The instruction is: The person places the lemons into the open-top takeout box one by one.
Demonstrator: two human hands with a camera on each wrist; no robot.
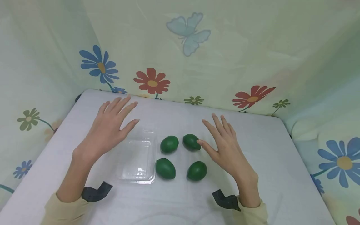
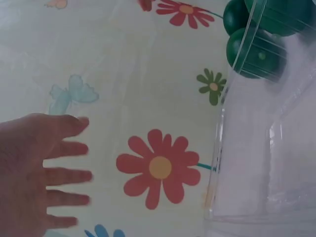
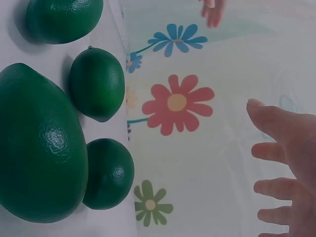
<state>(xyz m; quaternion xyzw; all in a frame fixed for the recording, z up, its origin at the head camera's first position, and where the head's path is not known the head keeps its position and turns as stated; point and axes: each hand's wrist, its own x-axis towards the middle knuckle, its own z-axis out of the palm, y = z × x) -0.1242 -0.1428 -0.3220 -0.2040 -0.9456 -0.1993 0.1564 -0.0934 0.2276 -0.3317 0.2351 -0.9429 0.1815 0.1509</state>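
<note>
Several dark green limes lie on the white table in a loose square; one lime (image 1: 166, 168) is front left and another lime (image 1: 197, 171) front right. Behind them sit a lime (image 1: 169, 144) and a lime (image 1: 191, 142). Left of the limes is a clear plastic container (image 1: 137, 179). My left hand (image 1: 109, 122), fingers spread, hovers over the container's back left side and holds nothing. To the right of the limes my right hand (image 1: 225, 147) is held with fingers spread, its thumb tip overlapping the back right lime in the head view. Nothing is in its grasp.
The white table (image 1: 281, 175) ends at a curtain (image 1: 225, 56) printed with flowers and a butterfly, which also hangs along both sides. A black strap (image 1: 97, 192) is at the left wrist, and a black strap (image 1: 226, 200) at the right.
</note>
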